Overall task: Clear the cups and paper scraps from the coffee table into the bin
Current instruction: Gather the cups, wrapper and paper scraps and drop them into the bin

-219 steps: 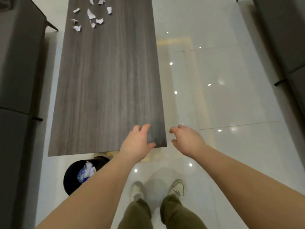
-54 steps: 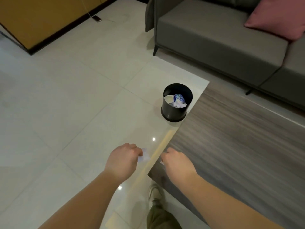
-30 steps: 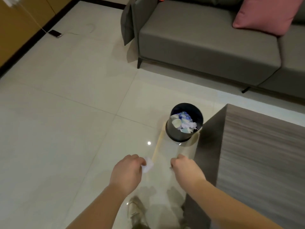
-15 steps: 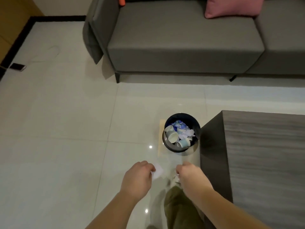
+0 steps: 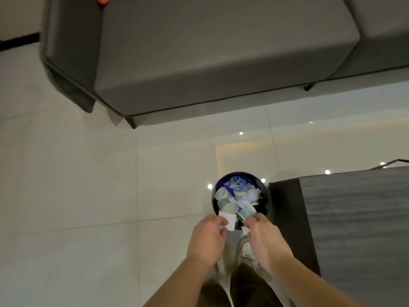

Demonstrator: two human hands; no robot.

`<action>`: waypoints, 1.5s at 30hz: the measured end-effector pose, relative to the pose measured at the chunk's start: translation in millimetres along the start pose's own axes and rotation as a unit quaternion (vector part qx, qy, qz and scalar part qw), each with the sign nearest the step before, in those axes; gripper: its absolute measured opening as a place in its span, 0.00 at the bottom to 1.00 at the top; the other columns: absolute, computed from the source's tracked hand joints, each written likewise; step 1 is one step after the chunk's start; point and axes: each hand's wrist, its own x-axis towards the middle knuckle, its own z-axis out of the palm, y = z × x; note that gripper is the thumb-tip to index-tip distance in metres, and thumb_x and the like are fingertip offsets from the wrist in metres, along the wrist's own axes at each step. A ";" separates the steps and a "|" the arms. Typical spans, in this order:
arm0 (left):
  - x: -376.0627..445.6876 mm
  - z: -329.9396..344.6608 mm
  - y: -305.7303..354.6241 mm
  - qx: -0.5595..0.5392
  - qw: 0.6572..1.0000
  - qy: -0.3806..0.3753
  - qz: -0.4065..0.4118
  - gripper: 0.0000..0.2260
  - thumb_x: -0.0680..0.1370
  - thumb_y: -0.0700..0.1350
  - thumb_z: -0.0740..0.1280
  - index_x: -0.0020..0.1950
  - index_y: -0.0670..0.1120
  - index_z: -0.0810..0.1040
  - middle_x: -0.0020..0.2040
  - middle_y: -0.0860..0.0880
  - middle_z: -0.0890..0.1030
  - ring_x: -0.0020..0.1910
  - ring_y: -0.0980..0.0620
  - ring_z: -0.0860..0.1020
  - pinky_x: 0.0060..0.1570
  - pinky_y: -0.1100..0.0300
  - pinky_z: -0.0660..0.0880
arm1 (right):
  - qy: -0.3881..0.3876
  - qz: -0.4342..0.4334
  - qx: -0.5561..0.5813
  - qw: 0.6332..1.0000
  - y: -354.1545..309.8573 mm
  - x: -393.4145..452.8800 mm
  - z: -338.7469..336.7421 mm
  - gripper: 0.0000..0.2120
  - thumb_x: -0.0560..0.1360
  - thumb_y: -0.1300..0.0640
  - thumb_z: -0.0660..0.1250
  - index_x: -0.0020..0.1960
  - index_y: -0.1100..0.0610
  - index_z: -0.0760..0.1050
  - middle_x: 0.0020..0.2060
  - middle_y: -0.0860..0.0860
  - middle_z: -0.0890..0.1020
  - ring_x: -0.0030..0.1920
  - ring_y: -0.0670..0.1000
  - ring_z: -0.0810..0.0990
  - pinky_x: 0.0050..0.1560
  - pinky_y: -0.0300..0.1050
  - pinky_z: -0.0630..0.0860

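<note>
My left hand point(image 5: 207, 237) pinching paper scrap point(image 5: 228, 220), right hand point(image 5: 263, 234) pinching smaller scrap point(image 5: 245, 230), both over bin point(image 5: 264, 191) rim.

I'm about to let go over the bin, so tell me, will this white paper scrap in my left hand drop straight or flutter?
The white paper scrap looks thin and flat, so it is probably very light and may flutter. It bends where the left hand pinches it, suggesting floppiness. It hangs at the near rim of the bin, so it could drift outside.
</note>
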 end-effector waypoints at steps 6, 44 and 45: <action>69.6 33.8 7.8 0.004 1.000 -0.011 -0.026 0.11 0.79 0.46 0.65 0.60 0.50 0.79 0.56 0.52 0.80 0.52 0.55 0.78 0.50 0.69 0.68 | 0.020 0.071 0.038 0.997 27.3 52.1 11.0 0.19 0.75 0.59 0.68 0.63 0.50 0.70 0.58 0.49 0.71 0.46 0.46 0.79 0.49 0.42 0.79; -5.0 6.8 213.8 0.329 0.821 -0.149 0.443 0.18 0.78 0.56 0.64 0.67 0.55 0.69 0.61 0.52 0.74 0.54 0.49 0.78 0.47 0.52 0.76 | 0.272 0.267 0.251 0.890 98.5 -183.5 -65.2 0.13 0.78 0.64 0.60 0.61 0.58 0.72 0.54 0.57 0.75 0.53 0.63 0.77 0.52 0.54 0.76; -19.7 18.3 220.6 0.332 0.811 -0.155 0.457 0.18 0.78 0.56 0.64 0.67 0.55 0.69 0.61 0.52 0.74 0.54 0.49 0.78 0.47 0.52 0.76 | 0.278 0.274 0.252 0.885 107.1 -202.0 -56.8 0.12 0.78 0.63 0.59 0.61 0.58 0.72 0.54 0.57 0.75 0.53 0.63 0.78 0.53 0.55 0.76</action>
